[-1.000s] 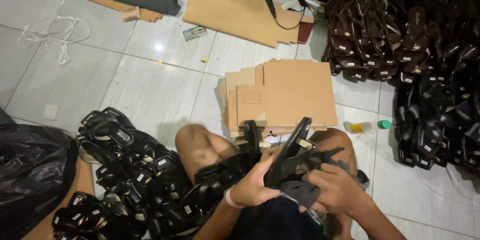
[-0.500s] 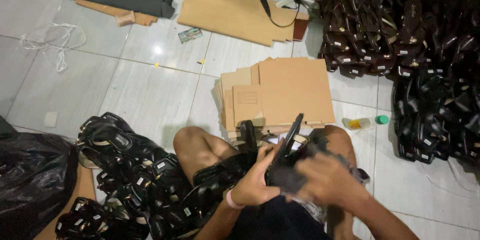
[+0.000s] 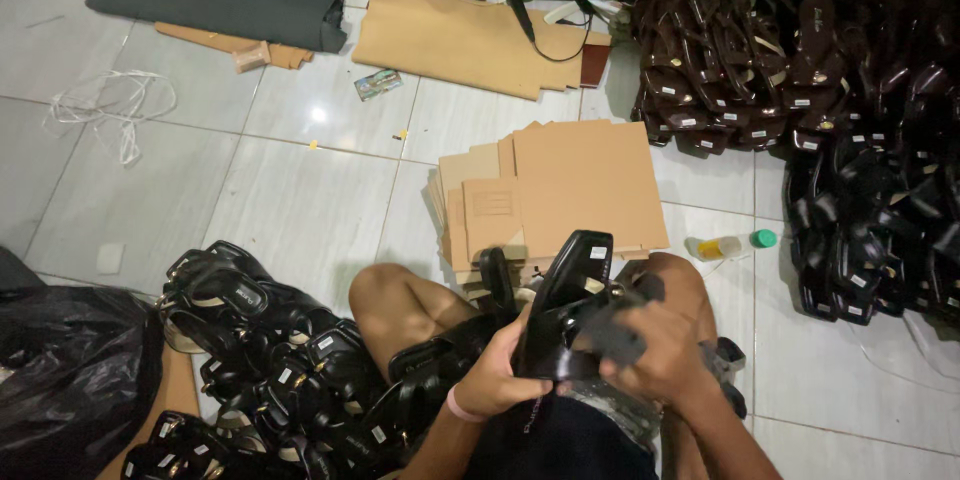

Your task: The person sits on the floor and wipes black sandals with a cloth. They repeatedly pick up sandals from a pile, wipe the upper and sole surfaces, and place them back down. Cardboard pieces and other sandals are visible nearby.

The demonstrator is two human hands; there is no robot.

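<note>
I sit on a tiled floor with a black sandal [image 3: 567, 292] held over my lap, sole turned up and toe pointing away. My left hand [image 3: 497, 376] grips its heel end from the left. My right hand [image 3: 655, 352] closes over the straps on the right side. A pink band circles my left wrist. More black sandals [image 3: 445, 365] lie across my thighs under the held one, partly hidden by my hands.
A heap of black sandals [image 3: 250, 340] lies at my left, beside a black plastic bag [image 3: 60, 380]. Flat cardboard pieces [image 3: 560, 185] are stacked ahead. Dark sandals [image 3: 850, 110] pile up at the right. A small yellow bottle [image 3: 715, 247] lies near the cardboard.
The sandal has tilted more upright in my hands. My right hand has slid up over its straps. The view has shifted slightly downward.
</note>
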